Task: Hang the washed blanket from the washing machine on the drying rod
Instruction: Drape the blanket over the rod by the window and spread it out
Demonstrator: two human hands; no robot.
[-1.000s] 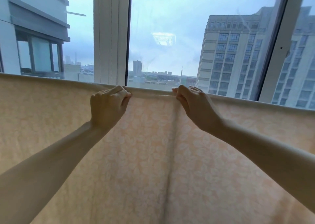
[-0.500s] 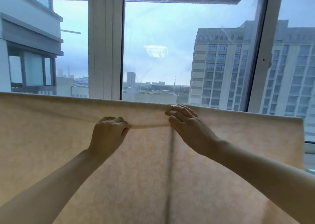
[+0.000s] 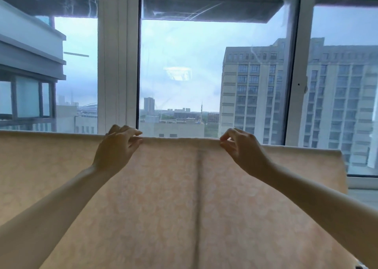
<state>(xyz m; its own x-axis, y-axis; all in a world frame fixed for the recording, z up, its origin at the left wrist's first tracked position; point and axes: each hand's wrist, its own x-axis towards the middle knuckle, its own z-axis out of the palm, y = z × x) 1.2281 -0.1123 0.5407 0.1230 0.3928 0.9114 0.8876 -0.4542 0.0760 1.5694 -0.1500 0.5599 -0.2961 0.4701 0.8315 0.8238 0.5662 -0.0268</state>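
Single head-worn wide-angle view, facing forward and roughly level toward the window (image 3: pixel 214 74), close behind both outstretched forearms, with the hanging blanket (image 3: pixel 173 207) filling the lower half of frame.
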